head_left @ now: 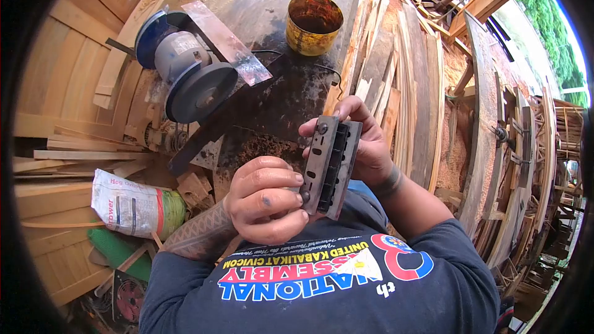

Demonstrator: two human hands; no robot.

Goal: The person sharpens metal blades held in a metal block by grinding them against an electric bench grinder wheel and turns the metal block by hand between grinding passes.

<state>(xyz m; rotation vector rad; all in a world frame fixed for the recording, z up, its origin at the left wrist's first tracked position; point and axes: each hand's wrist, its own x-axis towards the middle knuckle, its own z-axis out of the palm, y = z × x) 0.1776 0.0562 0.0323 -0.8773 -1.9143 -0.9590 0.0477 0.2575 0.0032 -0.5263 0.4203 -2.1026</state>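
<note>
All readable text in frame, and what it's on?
Shirt: "8th"
Shirt: "NATIONAL ASSEMBLY"
Shirt: "UNITED KABALIKAT CIVICOM"
Sack: "Hog"
Sack: "rower", start unclear
Too small or blurred: shirt slogan, shirt seal, sack fine print, bench grinder label.
Held metal part: no readable text.

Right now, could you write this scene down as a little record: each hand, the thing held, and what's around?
Left hand: fingers curled against the near end of the metal block
Right hand: holding its far end
Metal block: slotted, tilted, held up between both hands
Beyond the hands: grinder; yellow bucket, upright on a worktop
Off to the left: printed sack
</note>
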